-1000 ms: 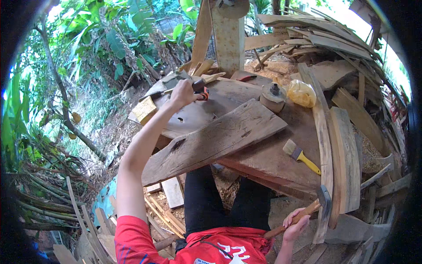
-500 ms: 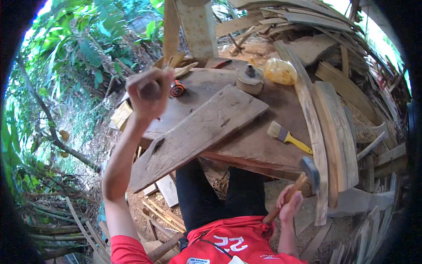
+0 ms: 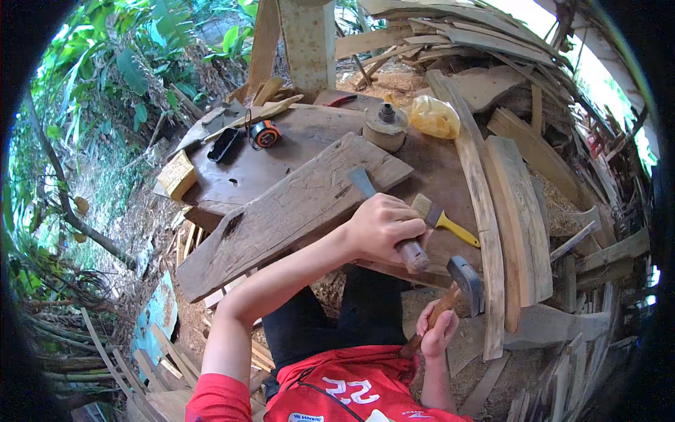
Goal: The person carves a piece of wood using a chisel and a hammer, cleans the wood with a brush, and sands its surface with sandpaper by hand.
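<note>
My left hand [image 3: 385,226] is closed round the wooden handle of a chisel [image 3: 361,181], reaching across the table from the left. The flat metal blade points up and away, over the right part of a weathered plank [image 3: 281,211]; whether it touches the wood I cannot tell. My right hand [image 3: 437,329], low at the right in front of my body, grips the wooden handle of a hammer [image 3: 467,283] with its dark head up. A paintbrush [image 3: 450,224] with a yellow handle lies just beyond my left hand, its bristles partly next to my knuckles.
On the wooden table [image 3: 295,133] are an orange and black tape measure [image 3: 264,133], a black case-like object [image 3: 224,145], a round grey container [image 3: 384,128] and a yellow plastic bag [image 3: 434,117]. Long boards [image 3: 517,218] stand along the right side. A yellowish block [image 3: 177,174] sits at the left edge.
My left hand has swung from the table's far left to the right, down beside the paintbrush, and the chisel now shows plainly in it. My right hand still holds the hammer.
</note>
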Demonstrator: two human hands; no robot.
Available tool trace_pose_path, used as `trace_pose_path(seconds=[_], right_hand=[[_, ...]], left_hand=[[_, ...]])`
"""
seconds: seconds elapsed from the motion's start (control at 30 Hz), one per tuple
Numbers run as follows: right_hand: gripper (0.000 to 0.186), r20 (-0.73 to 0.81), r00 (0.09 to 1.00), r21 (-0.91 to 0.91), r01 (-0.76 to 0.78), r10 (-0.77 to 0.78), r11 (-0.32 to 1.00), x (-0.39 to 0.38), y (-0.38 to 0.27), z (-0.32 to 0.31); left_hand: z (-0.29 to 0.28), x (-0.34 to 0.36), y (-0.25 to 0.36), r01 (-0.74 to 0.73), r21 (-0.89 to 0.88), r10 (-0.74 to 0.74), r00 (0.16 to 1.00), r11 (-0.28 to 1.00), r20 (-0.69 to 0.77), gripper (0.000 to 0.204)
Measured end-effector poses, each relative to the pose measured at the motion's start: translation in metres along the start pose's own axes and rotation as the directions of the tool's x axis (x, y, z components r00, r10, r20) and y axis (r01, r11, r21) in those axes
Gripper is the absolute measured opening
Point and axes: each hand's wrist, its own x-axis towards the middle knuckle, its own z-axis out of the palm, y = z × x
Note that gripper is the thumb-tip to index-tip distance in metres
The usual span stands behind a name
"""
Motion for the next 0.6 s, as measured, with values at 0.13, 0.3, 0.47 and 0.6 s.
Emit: trace_pose_path(seconds=[0.13,0.3,0.47,0.6], right_hand=[[0.062,-0.027,0.999,0.013,-0.017,0.017,1.000,0.002,0.001,-0.001],[0.066,-0.016,0.999,0.047,0.044,-0.044,0.998,0.007,-0.017,0.008],[0.071,-0.102,0.979,0.141,0.187,-0.174,0.972,0.013,-0.061,0.019],[0.066,-0.088,0.816,0.221,0.576,-0.572,0.787,0.008,-0.085,0.020]], left_hand=[[-0.005,0.007,-0.004,0.051,-0.008,-0.051,0.998,0.999,0.028,0.020],[-0.013,0.019,-0.007,0.170,-0.140,-0.159,0.983,0.975,0.087,0.018],[-0.011,0.023,-0.013,0.176,-0.084,-0.165,0.979,0.981,0.122,0.019],[-0.010,0.024,-0.013,0.165,-0.096,-0.153,0.981,0.982,0.123,0.018]])
